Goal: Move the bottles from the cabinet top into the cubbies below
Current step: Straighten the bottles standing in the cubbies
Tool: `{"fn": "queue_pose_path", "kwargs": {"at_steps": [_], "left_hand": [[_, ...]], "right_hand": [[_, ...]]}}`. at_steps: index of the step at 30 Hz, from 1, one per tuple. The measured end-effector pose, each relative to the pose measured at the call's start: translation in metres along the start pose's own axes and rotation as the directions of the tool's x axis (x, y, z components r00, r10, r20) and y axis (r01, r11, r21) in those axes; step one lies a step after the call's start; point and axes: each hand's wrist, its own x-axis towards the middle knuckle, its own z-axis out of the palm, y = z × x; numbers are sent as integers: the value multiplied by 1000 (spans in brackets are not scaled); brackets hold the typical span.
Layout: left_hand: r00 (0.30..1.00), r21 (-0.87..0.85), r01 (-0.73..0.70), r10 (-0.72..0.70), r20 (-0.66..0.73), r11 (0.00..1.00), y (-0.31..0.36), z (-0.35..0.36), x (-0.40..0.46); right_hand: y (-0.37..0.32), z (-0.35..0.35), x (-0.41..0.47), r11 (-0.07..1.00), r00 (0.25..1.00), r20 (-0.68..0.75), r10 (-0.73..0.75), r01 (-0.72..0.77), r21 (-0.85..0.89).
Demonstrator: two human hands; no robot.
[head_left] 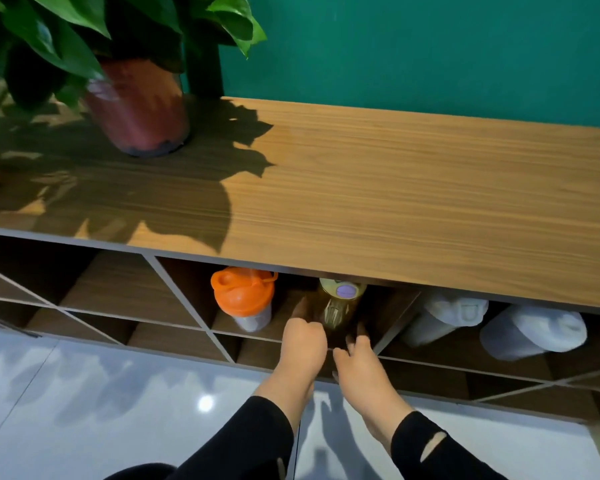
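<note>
The wooden cabinet top (pixel 413 188) carries no bottles in view. In the middle cubby (pixel 194 289) stand an orange-lidded bottle (pixel 243 296) and, to its right, a yellow bottle (pixel 340 303) with a purple button on its lid. My left hand (pixel 303 344) is curled against the yellow bottle's lower left side. My right hand (pixel 357 358) reaches to the bottle's base from the right, its fingers apart and its tips in shadow. In the cubby to the right, two white bottles (pixel 447 317) (pixel 534 332) stand side by side.
A potted plant (pixel 139 105) stands at the back left of the cabinet top, its leaves casting shadows across the wood. A green wall (pixel 430 46) rises behind. Diagonal dividers (pixel 174 289) split the cubbies. A glossy white floor (pixel 101 403) lies below.
</note>
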Motion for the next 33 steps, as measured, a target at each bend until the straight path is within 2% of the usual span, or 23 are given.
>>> {"fn": "queue_pose_path", "kwargs": {"at_steps": [2, 5, 8, 10, 13, 17, 22, 25, 29, 33], "left_hand": [[986, -30, 47, -51, -158, 998, -13, -5, 3], [896, -172, 135, -194, -400, 976, -23, -25, 13], [814, -351, 84, -268, -516, 933, -14, -51, 24], [786, -401, 22, -264, -559, 916, -3, -66, 27], [823, -349, -33, -173, -541, 936, 5, -75, 30], [887, -294, -91, -57, -458, 951, 0, -72, 30], [885, -249, -89, -39, -464, 964, -10, -68, 25], [864, -225, -138, 6, -503, 964, -8, -70, 26], [901, -241, -105, -10, -434, 965, -9, -70, 32], [896, -202, -51, -45, -441, 978, -7, -68, 28]], "right_hand": [[4, 9, -4, 995, 995, 78, 60, -53, -79], [-1, 29, -4, 992, 994, 111, 15, -1, -124], [-17, 50, -1, 993, 989, 137, -61, 75, -95], [-26, 63, 3, 989, 979, 167, -120, 132, -66], [-36, 77, 13, 978, 961, 182, -209, 206, 35], [-45, 92, 28, 978, 961, 192, -201, 187, 88], [-60, 105, 48, 993, 986, 116, -119, 116, 38], [-59, 104, 51, 981, 988, -33, -149, 152, 124], [-54, 103, 46, 978, 988, 34, -153, 146, 149], [-55, 104, 51, 988, 993, 37, -115, 110, 111]]}}
